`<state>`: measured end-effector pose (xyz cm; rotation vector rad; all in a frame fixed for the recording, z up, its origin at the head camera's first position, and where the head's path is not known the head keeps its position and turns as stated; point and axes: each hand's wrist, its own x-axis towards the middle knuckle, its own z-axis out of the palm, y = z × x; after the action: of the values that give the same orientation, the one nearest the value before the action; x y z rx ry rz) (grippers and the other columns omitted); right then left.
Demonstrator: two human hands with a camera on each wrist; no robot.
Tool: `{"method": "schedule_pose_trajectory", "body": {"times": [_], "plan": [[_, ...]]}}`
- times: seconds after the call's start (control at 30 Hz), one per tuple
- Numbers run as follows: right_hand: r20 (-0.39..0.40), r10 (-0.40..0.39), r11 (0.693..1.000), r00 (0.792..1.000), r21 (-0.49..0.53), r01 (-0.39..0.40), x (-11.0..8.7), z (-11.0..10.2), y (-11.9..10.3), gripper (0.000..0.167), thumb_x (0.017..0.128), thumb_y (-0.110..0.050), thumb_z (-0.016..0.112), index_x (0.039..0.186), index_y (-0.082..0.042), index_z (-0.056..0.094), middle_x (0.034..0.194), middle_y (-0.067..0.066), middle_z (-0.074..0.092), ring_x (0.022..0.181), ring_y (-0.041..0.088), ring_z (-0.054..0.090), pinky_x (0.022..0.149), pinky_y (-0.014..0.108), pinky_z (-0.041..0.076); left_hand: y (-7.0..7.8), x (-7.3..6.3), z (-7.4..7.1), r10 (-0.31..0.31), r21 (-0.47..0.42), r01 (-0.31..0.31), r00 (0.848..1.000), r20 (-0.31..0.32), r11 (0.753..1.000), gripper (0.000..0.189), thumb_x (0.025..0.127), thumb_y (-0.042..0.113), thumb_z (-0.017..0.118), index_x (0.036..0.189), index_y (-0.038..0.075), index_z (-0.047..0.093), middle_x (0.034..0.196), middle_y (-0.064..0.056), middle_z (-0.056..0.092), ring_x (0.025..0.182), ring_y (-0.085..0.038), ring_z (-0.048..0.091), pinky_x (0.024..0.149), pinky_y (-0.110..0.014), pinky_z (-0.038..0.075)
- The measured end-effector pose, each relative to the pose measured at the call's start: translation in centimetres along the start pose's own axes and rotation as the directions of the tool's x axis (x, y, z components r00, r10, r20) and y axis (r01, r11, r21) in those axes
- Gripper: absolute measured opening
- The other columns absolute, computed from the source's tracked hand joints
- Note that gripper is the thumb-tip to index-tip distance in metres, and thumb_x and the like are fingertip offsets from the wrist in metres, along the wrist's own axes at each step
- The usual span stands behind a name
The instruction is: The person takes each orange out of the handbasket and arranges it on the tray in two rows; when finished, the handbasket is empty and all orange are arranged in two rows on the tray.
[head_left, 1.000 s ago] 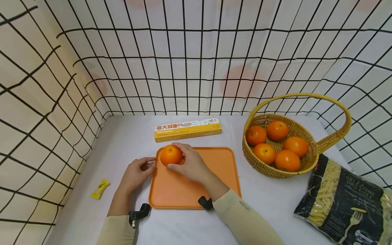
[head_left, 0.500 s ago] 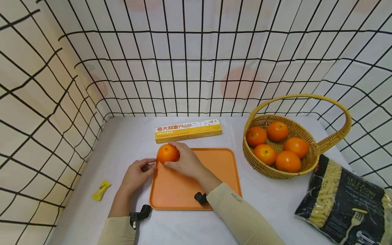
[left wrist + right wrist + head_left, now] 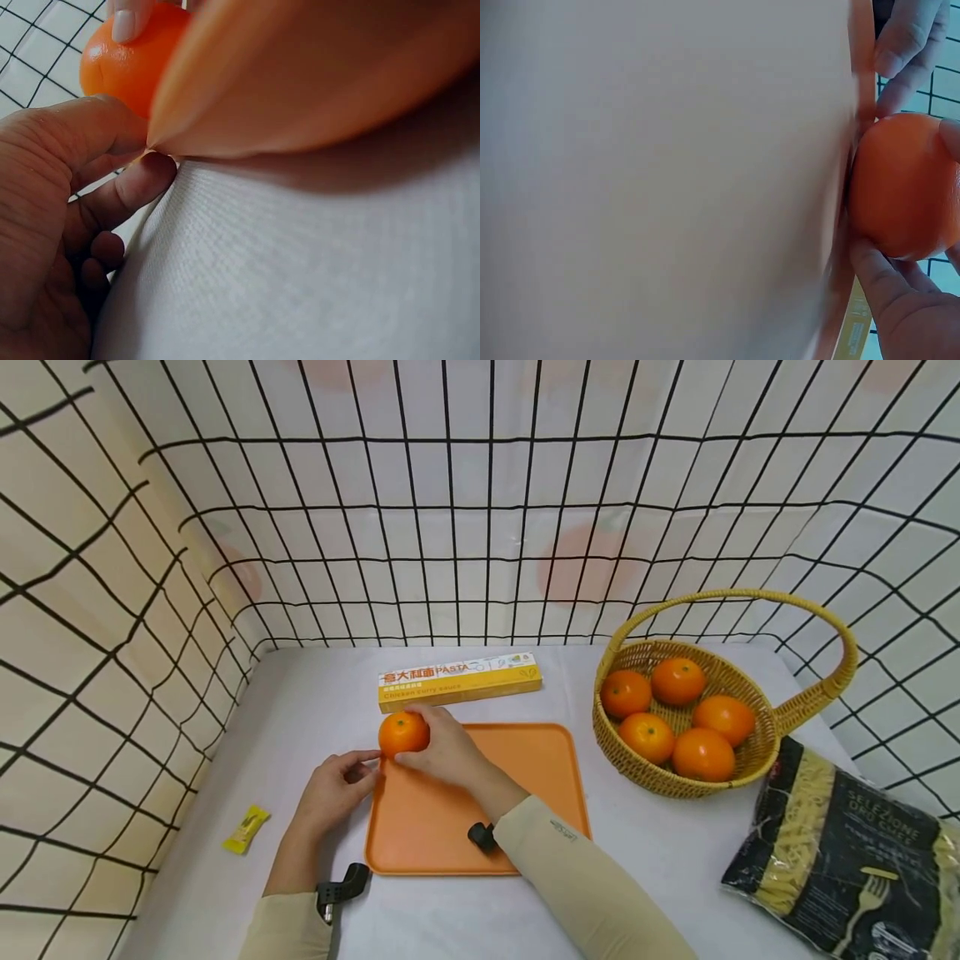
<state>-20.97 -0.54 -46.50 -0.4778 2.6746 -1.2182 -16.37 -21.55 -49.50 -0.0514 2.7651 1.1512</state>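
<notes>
In the head view, my right hand [image 3: 448,750] holds an orange [image 3: 402,735] at the far left corner of an orange tray [image 3: 487,827]. Its fingers and thumb curl round the fruit, as the right wrist view also shows with the orange [image 3: 904,187]. My left hand [image 3: 337,792] is at the tray's left edge. Seen from the left wrist, the left hand [image 3: 67,172] has its thumb and forefinger together on the tray's rim [image 3: 225,112], while its other fingers are curled in. Whether the orange rests on the tray cannot be told.
A yellow pasta box [image 3: 460,683] lies behind the tray. To the right stands a handled wicker basket [image 3: 617,739] with several oranges [image 3: 703,754], and a black pasta bag [image 3: 840,852] is nearby. A small yellow packet [image 3: 246,829] lies at left. Black wire mesh [image 3: 487,510] surrounds the table.
My right hand has shifted the orange a little to the left, toward the tray's far left corner. The left hand stays at the tray's edge.
</notes>
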Motion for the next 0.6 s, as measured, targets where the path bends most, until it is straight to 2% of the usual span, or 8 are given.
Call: {"method": "schedule_pose_trajectory", "body": {"times": [0.33, 0.6], "plan": [[0.008, -0.054, 0.998, 0.999, -0.011, 0.054, 0.38, -0.07, -0.27, 0.073, 0.084, -0.030, 0.085, 0.146, -0.020, 0.048, 0.150, 0.001, 0.049, 0.133, 0.023, 0.052, 0.114, 0.042, 0.044, 0.12, 0.05, -0.17, -0.001, -0.007, 0.001, 1.000, -0.009, 1.000, 0.036, 0.092, 0.026, 0.072, 0.127, 0.015, 0.071, 0.096, -0.006, 0.064, 0.087, -0.021, 0.051, 0.075, -0.029, 0.044], [0.030, -0.053, 0.996, 0.998, -0.068, 0.055, 0.24, -0.12, -0.40, 0.080, 0.083, -0.033, 0.086, 0.150, -0.019, 0.044, 0.153, 0.002, 0.047, 0.134, 0.023, 0.052, 0.115, 0.042, 0.043, 0.08, -0.13, -0.07, -0.015, -0.023, 0.015, 1.000, -0.008, 1.000, 0.036, 0.092, 0.026, 0.073, 0.126, 0.015, 0.071, 0.097, -0.007, 0.064, 0.088, -0.021, 0.051, 0.075, -0.029, 0.045]]}}
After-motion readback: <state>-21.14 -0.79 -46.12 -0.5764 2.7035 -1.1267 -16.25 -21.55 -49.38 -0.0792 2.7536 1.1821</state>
